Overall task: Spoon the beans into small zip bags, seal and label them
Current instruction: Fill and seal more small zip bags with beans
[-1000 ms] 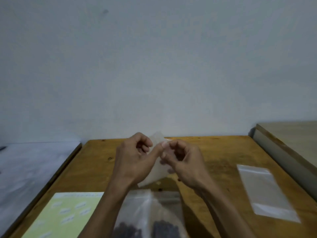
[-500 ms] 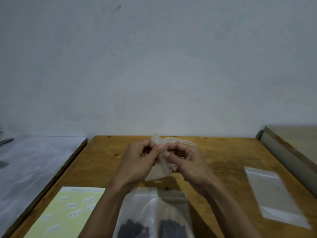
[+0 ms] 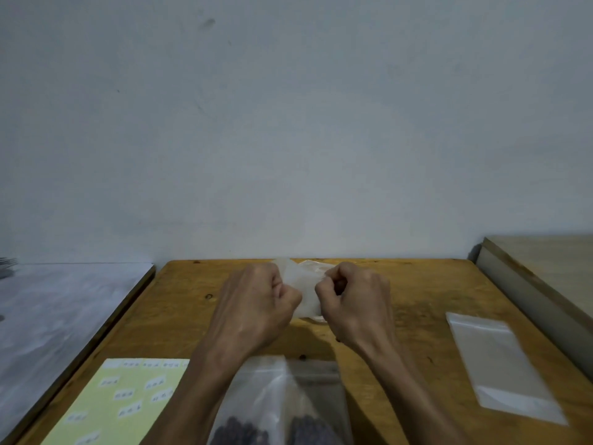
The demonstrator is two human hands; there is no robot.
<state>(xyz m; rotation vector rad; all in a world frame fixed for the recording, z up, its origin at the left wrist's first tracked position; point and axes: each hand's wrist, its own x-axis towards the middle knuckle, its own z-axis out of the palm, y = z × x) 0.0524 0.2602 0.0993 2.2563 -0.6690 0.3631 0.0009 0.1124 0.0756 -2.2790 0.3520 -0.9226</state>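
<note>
Above the middle of the wooden table (image 3: 417, 284), my left hand (image 3: 260, 306) and my right hand (image 3: 356, 303) each pinch one side of a small clear zip bag (image 3: 305, 284). The bag hangs between the two hands, and their curled fingers hide much of it. Near the front edge, between my forearms, stands a larger clear bag (image 3: 279, 406) with dark beans (image 3: 244, 431) in its bottom. A pale yellow sheet of small white labels (image 3: 128, 399) lies at the front left. No spoon is in view.
Another empty clear zip bag (image 3: 500, 364) lies flat on the table's right side. A grey cloth-covered surface (image 3: 57, 316) adjoins the table on the left, and a raised light wooden board (image 3: 545, 271) borders it on the right. A plain wall stands behind.
My hands have drawn apart, each moving outward with its side of the small bag, which now spreads between them. The view has tilted slightly downward.
</note>
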